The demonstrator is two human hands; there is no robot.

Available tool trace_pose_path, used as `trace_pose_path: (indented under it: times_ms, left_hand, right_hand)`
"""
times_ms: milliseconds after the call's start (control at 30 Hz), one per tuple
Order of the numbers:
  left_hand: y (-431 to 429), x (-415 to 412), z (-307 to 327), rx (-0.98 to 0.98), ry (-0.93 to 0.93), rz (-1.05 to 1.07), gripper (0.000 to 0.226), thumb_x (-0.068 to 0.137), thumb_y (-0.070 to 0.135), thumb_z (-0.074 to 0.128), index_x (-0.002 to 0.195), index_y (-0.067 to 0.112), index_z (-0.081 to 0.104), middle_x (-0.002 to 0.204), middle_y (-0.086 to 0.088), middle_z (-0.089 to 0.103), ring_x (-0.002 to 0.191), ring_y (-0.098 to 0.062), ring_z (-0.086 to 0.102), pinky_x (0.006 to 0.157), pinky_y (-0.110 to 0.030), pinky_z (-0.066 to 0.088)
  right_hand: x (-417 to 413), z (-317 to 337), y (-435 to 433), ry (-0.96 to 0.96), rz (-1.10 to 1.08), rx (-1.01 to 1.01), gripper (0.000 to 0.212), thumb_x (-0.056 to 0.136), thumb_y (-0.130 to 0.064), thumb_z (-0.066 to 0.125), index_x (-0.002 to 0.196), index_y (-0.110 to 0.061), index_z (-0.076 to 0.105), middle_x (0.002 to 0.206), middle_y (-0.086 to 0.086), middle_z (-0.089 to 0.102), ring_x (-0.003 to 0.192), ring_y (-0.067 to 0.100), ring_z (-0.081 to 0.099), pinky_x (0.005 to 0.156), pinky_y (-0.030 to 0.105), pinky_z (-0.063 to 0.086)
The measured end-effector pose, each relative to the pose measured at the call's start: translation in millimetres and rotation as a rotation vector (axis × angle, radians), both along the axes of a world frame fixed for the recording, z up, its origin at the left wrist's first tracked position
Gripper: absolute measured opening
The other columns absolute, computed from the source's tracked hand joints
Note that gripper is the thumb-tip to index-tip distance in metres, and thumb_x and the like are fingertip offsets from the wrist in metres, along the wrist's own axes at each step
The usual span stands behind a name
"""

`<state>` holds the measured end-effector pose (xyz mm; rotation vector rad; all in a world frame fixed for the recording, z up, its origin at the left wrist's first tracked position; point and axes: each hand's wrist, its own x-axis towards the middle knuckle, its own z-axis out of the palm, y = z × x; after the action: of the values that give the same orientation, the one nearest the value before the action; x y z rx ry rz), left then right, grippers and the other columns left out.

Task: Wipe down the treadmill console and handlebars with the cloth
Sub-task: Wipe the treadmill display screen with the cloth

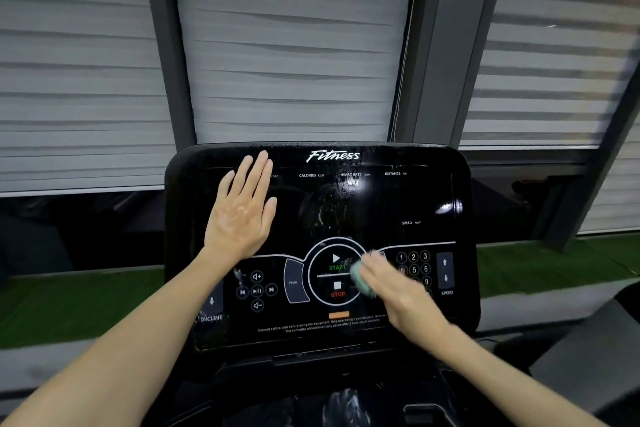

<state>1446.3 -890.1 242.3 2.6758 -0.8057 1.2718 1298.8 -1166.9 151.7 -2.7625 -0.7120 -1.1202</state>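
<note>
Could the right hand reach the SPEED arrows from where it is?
Probably yes: the right hand, gripping the cloth, sits at the number keys, with nothing between it and the SPEED arrows.

Grey slatted blinds [287,55], dark window frames [162,45], green turf floor [540,267]

Your left hand [242,208] lies flat across the console [398,198]'s upper left. Your right hand [391,284], gripping the cloth [358,276], covers the keypad side. The console's centre and upper right lie bare.
</note>
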Motion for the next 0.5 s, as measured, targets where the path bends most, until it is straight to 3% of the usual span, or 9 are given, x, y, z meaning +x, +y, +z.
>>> trace_pose_path:
  times_ms: [100, 200, 333, 500]
  left_hand:
    - [0.2, 0.2, 0.4, -0.005, 0.006, -0.002, 0.063, 0.101, 0.035, 0.028, 0.155, 0.005, 0.02, 0.165, -0.009, 0.014, 0.15, -0.028, 0.017, 0.119, -0.046, 0.02]
    - [0.2, 0.1, 0.2, -0.002, 0.005, -0.004, 0.063, 0.101, 0.035, 0.028, 0.155, 0.005, 0.021, 0.165, -0.009, 0.015, 0.15, -0.029, 0.018, 0.119, -0.046, 0.021]
    - [0.5, 0.7, 0.1, 0.003, 0.005, -0.003, 0.063, 0.101, 0.035, 0.027, 0.155, 0.004, 0.02, 0.165, -0.009, 0.015, 0.15, -0.029, 0.018, 0.119, -0.046, 0.021]
    - [0.5, 2.0, 0.1, 0.006, 0.005, -0.002, 0.063, 0.101, 0.035, 0.027, 0.155, 0.004, 0.02, 0.165, -0.009, 0.014, 0.15, -0.029, 0.018, 0.119, -0.046, 0.021]
  right_hand:
    - [-19.7, -45.2, -10.7, 0.187, 0.074, -0.194, 0.086, 0.058, 0.021, 0.066, 0.138, -0.006, 0.048, 0.148, 0.009, 0.042, 0.142, 0.024, 0.031, 0.116, 0.029, 0.025]
    - [-24.3, -50.6, -15.5, 0.237, 0.094, -0.29, 0.079, 0.061, 0.01, 0.075, 0.134, -0.009, 0.053, 0.144, 0.004, 0.048, 0.139, 0.02, 0.036, 0.114, 0.026, 0.028]
    - [-18.9, -25.7, -15.2, 0.159, 0.145, -0.363, 0.047, 0.085, -0.001, 0.045, 0.13, -0.008, 0.058, 0.139, 0.006, 0.054, 0.133, 0.021, 0.045, 0.108, 0.031, 0.039]
    - [19.2, 31.1, -17.5, 0.075, 0.074, -0.275, 0.071, 0.065, 0.015, 0.039, 0.132, -0.002, 0.053, 0.138, 0.014, 0.053, 0.131, 0.028, 0.048, 0.108, 0.037, 0.04]
